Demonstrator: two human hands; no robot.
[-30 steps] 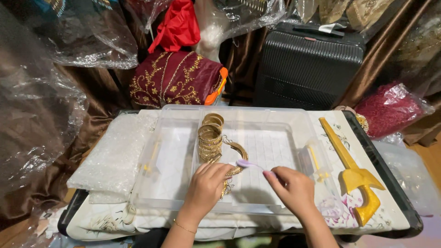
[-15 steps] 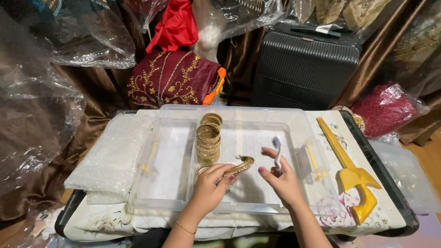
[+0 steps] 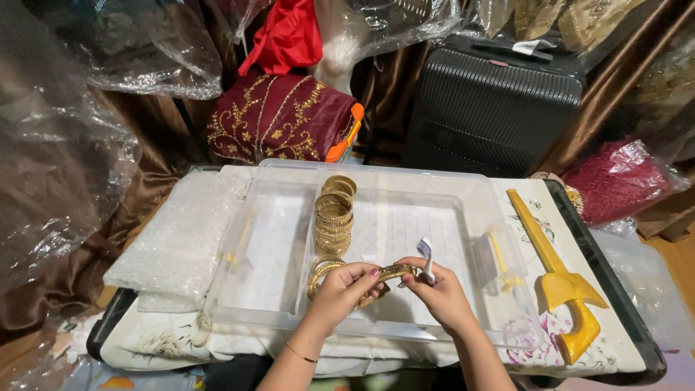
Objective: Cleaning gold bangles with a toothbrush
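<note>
My left hand [image 3: 342,291] grips a gold bangle [image 3: 393,272] and holds it just above a clear plastic lid [image 3: 275,239]. My right hand [image 3: 439,293] pinches the bangle's other end and also holds a small white brush-like tool [image 3: 426,255] that points up. Under my left hand lie more gold bangles [image 3: 323,268] on the lid. A row of gold bangles [image 3: 334,215] stands stacked on edge further back.
A yellow plastic sword-shaped object [image 3: 559,282] lies at the right on a floral cloth [image 3: 619,347]. Bubble wrap [image 3: 181,232] lies at the left. Behind stand a dark suitcase [image 3: 492,108], a maroon embroidered bundle [image 3: 282,119] and a red cloth [image 3: 289,36]. Plastic bags crowd the left.
My left hand has lifted a bangle off the lid. My right hand has come in from the right with the white tool and now meets the bangle.
</note>
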